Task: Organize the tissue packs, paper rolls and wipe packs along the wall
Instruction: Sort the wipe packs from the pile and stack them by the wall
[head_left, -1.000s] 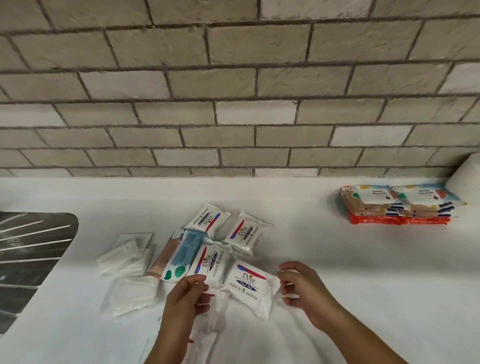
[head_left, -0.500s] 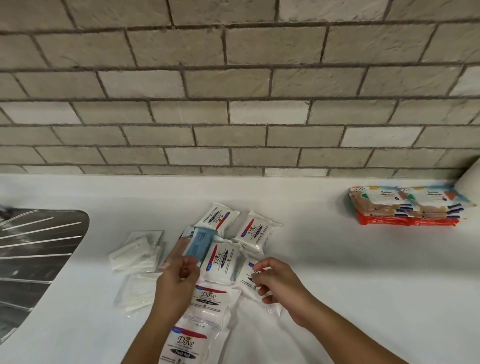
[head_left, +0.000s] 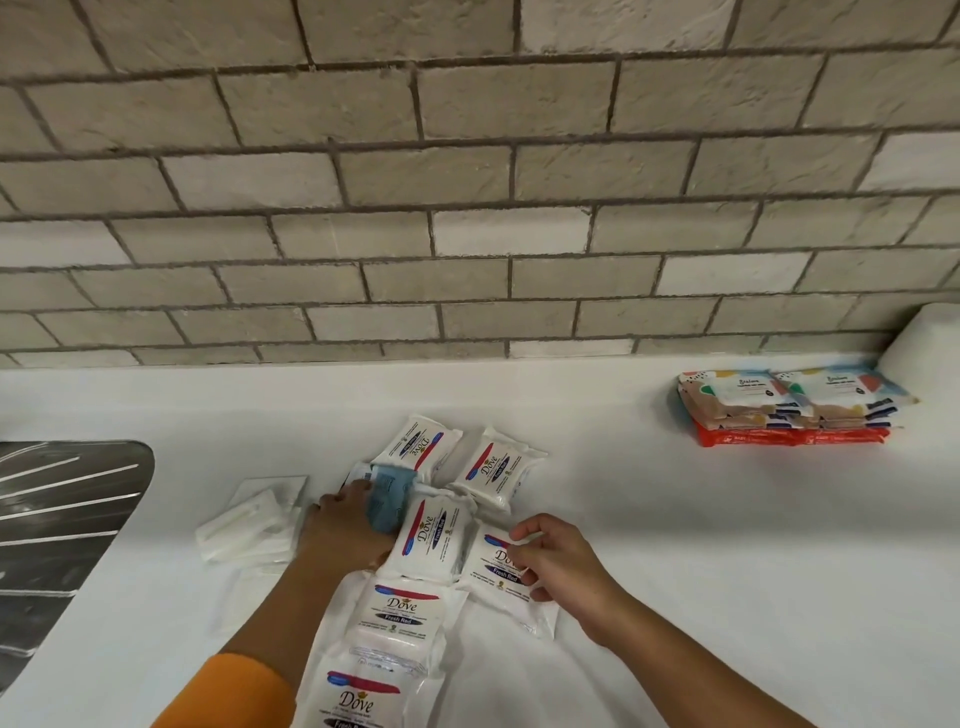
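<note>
Several white Dove wipe packs (head_left: 434, 535) lie scattered at the middle of the white counter, two more (head_left: 400, 623) in a line toward me. My left hand (head_left: 340, 527) reaches among them and grips a blue wipe pack (head_left: 388, 501) that lies between the Dove packs. My right hand (head_left: 558, 564) pinches the near right Dove pack (head_left: 498, 571) at its top edge with thumb and fingers. Plain white tissue packs (head_left: 244, 527) lie left of my left hand. A paper roll (head_left: 927, 345) stands at the far right by the wall.
A stack of colourful wipe packs (head_left: 789, 410) sits against the brick wall (head_left: 467, 208) at the right, beside the roll. A steel sink drainboard (head_left: 62, 519) takes up the left edge. The white counter (head_left: 727, 545) lies bare between the stack and my hands.
Both hands moved forward into the pile. My left hand went onto the blue pack and my right hand took hold of the near Dove pack. The view tilted down, showing more packs.
</note>
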